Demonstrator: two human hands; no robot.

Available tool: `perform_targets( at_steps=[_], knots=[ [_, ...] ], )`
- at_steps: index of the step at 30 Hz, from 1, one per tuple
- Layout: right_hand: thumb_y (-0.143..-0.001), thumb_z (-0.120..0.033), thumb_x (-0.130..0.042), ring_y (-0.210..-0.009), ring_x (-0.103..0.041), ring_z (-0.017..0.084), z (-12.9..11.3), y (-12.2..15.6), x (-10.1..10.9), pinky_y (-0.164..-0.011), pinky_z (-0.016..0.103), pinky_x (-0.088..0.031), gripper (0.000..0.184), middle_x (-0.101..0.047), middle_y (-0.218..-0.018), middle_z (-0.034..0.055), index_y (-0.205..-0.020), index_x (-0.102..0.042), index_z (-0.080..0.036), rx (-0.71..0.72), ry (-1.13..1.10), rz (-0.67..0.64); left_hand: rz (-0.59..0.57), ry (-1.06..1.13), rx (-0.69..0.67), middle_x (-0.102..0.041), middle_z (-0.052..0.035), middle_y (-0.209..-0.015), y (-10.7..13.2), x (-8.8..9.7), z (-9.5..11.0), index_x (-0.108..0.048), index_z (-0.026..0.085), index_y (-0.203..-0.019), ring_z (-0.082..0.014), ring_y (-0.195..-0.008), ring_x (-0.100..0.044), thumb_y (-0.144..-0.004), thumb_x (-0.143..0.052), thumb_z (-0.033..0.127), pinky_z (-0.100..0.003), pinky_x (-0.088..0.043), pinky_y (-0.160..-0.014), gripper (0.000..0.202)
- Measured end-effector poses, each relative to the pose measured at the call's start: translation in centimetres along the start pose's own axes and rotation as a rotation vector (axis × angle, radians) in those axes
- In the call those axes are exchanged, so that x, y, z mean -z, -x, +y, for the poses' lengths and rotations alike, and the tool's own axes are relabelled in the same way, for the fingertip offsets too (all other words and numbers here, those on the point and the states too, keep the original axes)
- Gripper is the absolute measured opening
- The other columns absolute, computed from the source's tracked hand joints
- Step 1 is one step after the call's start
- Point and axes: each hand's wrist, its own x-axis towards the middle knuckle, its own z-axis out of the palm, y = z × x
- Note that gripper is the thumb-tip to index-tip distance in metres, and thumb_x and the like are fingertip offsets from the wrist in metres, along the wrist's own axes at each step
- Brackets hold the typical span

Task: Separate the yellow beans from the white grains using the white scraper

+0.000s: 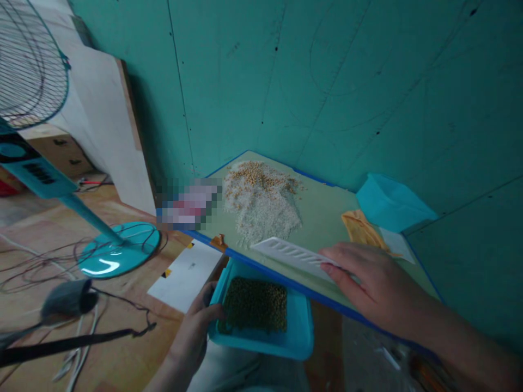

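My left hand grips the left rim of a turquoise tray holding dark green beans, held just below the table's blue front edge. My right hand rests on the table, fingers closed on the end of a white slotted scraper that lies flat near the front edge. Behind the scraper sits a pile of white grains with yellow beans at its far side. The table top is pale green.
A turquoise container and a yellow cloth lie at the table's right, against the teal wall. A standing fan with its round base and loose cables occupy the wooden floor at left. A white sheet lies on the floor.
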Motion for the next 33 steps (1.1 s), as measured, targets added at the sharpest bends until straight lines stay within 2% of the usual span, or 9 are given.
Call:
perform_targets(
  at_steps=[4, 7, 12, 16, 22, 28, 33],
  knots=[
    [-0.085, -0.015, -0.04, -0.07, -0.055, 0.017, -0.5, -0.6, -0.7, -0.062, 0.029, -0.04, 0.014, -0.061, -0.076, 0.0032, -0.087, -0.054, -0.018, 0.068, 0.06, 0.012, 0.036, -0.02, -0.02, -0.062, 0.003, -0.061, 0.2, 0.3, 0.1, -0.058, 0.022, -0.08, -0.0179, -0.063, -0.054, -0.051, -0.053, 0.011, -0.028, -0.043, -0.054, 0.031],
    [-0.085, -0.013, -0.039, -0.066, -0.055, 0.017, -1.3, -0.6, -0.8, -0.059, 0.03, -0.039, 0.016, -0.061, -0.074, 0.0034, -0.087, -0.054, -0.017, 0.122, 0.099, 0.035, 0.049, -0.018, -0.013, -0.062, 0.0034, -0.064, 0.4, 0.3, 0.3, -0.058, 0.022, -0.081, -0.0177, -0.066, -0.054, -0.052, -0.053, 0.01, -0.027, -0.042, -0.056, 0.032],
    [-0.084, -0.013, -0.041, -0.066, -0.054, 0.016, -1.8, -0.3, -0.3, -0.06, 0.03, -0.037, 0.013, -0.059, -0.071, 0.0027, -0.089, -0.053, -0.017, 0.118, 0.118, 0.09, 0.041, 0.001, -0.013, -0.063, 0.0033, -0.067, 0.3, 0.6, 0.1, -0.057, 0.023, -0.085, -0.0186, -0.071, -0.055, -0.054, -0.053, 0.01, -0.027, -0.043, -0.058, 0.034],
    [-0.084, -0.012, -0.042, -0.066, -0.053, 0.016, -2.4, -0.1, -0.4, -0.061, 0.03, -0.036, 0.013, -0.059, -0.07, 0.0024, -0.089, -0.053, -0.017, 0.132, 0.111, 0.057, 0.011, -0.013, -0.031, -0.061, 0.0032, -0.066, 0.1, 0.9, -0.2, -0.057, 0.022, -0.084, -0.0183, -0.066, -0.055, -0.056, -0.053, 0.01, -0.028, -0.043, -0.056, 0.031],
    [-0.083, -0.01, -0.041, -0.067, -0.051, 0.017, -2.8, -0.3, -2.3, -0.062, 0.031, -0.033, 0.017, -0.06, -0.074, 0.0033, -0.092, -0.053, -0.018, 0.192, 0.15, 0.002, 0.037, 0.014, -0.004, -0.063, 0.0022, -0.068, -0.1, 0.9, 0.0, -0.058, 0.021, -0.084, -0.0195, -0.066, -0.056, -0.054, -0.054, 0.01, -0.029, -0.044, -0.055, 0.032],
    [-0.08, -0.008, -0.044, -0.068, -0.049, 0.018, -1.3, -0.6, -3.4, -0.064, 0.032, -0.032, 0.019, -0.06, -0.08, 0.0037, -0.095, -0.053, -0.018, 0.256, 0.298, -0.109, 0.046, 0.006, -0.014, -0.063, 0.0022, -0.066, -0.2, 1.2, 0.1, -0.057, 0.021, -0.081, -0.0194, -0.069, -0.054, -0.053, -0.055, 0.011, -0.029, -0.043, -0.058, 0.03],
    [-0.077, -0.007, -0.045, -0.07, -0.05, 0.018, 1.6, -0.7, -3.6, -0.063, 0.031, -0.032, 0.022, -0.059, -0.08, 0.0044, -0.094, -0.056, -0.017, 0.164, 0.453, -0.188, 0.108, 0.029, -0.013, -0.06, 0.0028, -0.061, -0.4, 0.8, 0.2, -0.058, 0.022, -0.076, -0.0184, -0.068, -0.051, -0.052, -0.054, 0.01, -0.028, -0.041, -0.058, 0.027]
  ],
)
